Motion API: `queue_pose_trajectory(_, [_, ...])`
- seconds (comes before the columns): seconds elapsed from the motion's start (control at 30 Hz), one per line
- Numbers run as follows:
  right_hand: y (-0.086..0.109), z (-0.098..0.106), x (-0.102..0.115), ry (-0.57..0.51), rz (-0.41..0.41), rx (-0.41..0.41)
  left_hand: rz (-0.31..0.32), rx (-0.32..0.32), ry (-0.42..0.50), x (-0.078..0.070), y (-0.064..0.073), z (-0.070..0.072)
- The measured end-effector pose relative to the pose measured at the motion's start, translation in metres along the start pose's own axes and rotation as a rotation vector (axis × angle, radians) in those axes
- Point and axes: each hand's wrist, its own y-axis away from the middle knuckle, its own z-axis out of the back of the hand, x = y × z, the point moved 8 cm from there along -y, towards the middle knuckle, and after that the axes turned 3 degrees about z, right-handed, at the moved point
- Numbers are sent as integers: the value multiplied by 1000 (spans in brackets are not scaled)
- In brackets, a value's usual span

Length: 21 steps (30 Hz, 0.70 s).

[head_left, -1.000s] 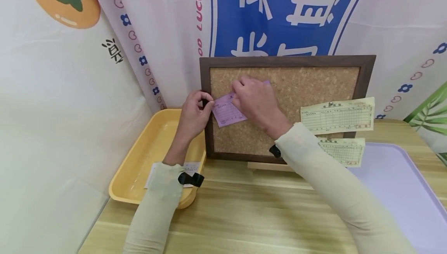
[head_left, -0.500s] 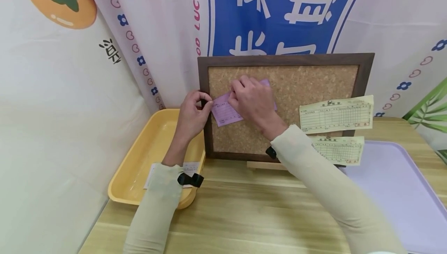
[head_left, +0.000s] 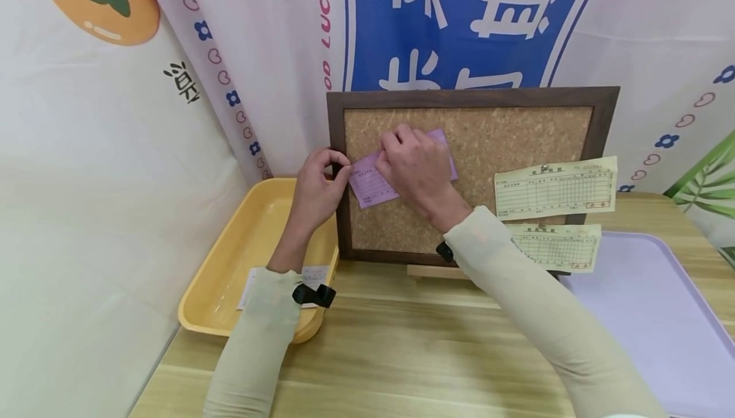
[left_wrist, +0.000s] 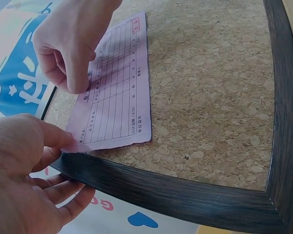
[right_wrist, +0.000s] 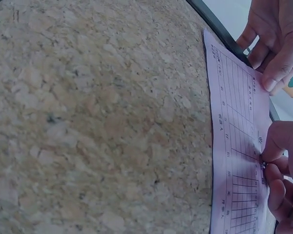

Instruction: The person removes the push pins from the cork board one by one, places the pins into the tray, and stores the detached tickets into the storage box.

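A purple receipt slip (head_left: 372, 183) lies tilted against the cork board (head_left: 476, 140), toward its left side. With thumb and finger my left hand (head_left: 318, 188) pinches the slip's upper left corner beside the frame; in the left wrist view its other fingers reach behind the dark frame (left_wrist: 151, 187). My right hand (head_left: 419, 166) is at the middle of the slip's top edge and covers part of it. Between its thumb and finger shows a small shiny push pin (right_wrist: 263, 165), mostly hidden by the fingertips.
Two pale green receipts, an upper one (head_left: 554, 188) and a lower one (head_left: 563, 249), hang at the board's right, overlapping its frame. A yellow tray (head_left: 252, 226) with a paper slip (head_left: 316, 274) stands left; a lilac tray (head_left: 637, 316) lies right on the wooden table (head_left: 402, 354).
My right hand and forearm have shifted slightly left, so more of the purple receipt's right end shows. My left hand stays at the corner.
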Motion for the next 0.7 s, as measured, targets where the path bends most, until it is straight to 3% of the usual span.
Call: queue_pose_trajectory(0.7, [-5,0,1,-1,34,12,25,15,23,3,0,0])
